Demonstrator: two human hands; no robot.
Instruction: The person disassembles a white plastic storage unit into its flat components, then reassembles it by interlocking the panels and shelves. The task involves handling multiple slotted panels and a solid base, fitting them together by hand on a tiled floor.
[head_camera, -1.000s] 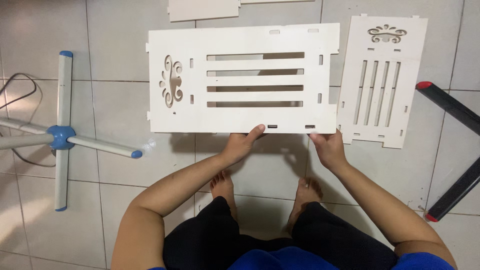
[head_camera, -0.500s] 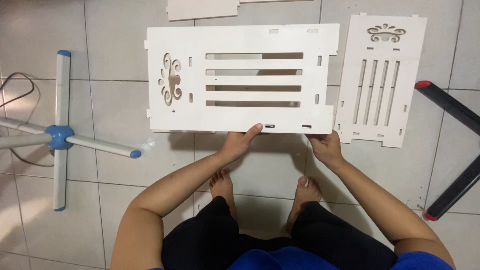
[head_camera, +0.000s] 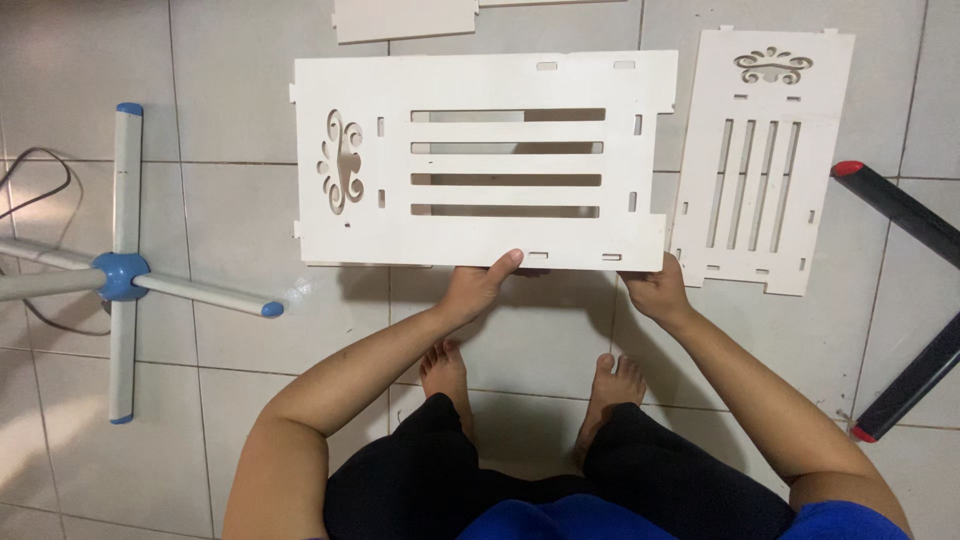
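Head-worn view, straight down, close.

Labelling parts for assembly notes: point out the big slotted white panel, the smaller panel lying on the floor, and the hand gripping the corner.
Big white panel (head_camera: 480, 85): head view, solid top strip.
Smaller panel (head_camera: 765, 250): head view, lower strip.
Right hand (head_camera: 655, 295): head view, knuckles.

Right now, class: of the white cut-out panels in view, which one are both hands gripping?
The large slotted panel in the middle: the left hand and right hand hold its near edge. The narrower panel lies untouched beside it, on the right.
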